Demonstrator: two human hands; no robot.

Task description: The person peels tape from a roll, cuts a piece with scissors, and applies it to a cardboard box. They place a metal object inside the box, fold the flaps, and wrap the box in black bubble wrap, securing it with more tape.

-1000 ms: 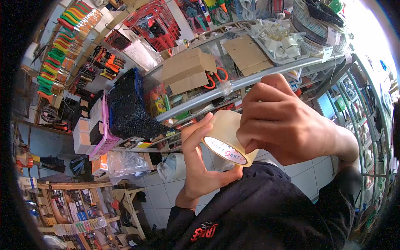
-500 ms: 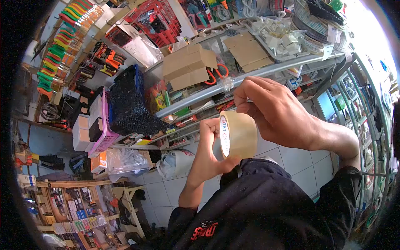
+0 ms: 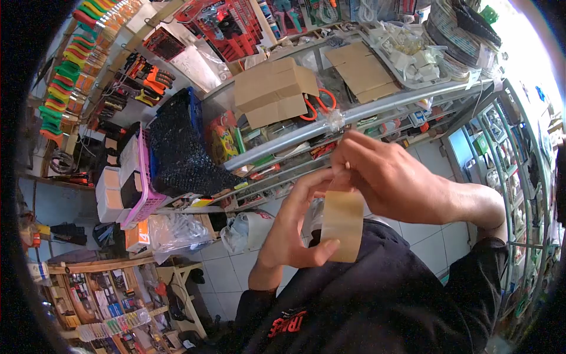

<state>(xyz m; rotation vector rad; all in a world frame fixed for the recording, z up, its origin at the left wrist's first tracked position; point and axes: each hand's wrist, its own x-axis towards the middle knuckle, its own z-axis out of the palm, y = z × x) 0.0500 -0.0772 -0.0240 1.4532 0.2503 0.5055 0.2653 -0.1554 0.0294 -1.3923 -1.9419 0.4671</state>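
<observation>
A wide roll of clear yellowish tape [image 3: 342,227] is held in front of the dark shirt. My left hand [image 3: 298,227] grips it from the left, thumb on its outer face and fingers curled round the far side. Just above the roll, my right hand [image 3: 392,174] is closed in a pinch, with a short strip of tape rising from the roll to its fingertips. Beyond my hands, a folded cardboard box [image 3: 274,91] and orange-handled scissors [image 3: 318,106] lie on the glass counter.
The counter's metal edge [image 3: 283,143] runs just beyond my hands. A flat cardboard piece [image 3: 362,71] and a tray of small white parts [image 3: 413,59] lie on the counter. A pink basket [image 3: 141,192] stands left; glass shelving [image 3: 513,153] is at right.
The roll has moved down and turned, so its printed inner core no longer shows. Both hands have drawn closer together, and the right hand's fingertips are lower.
</observation>
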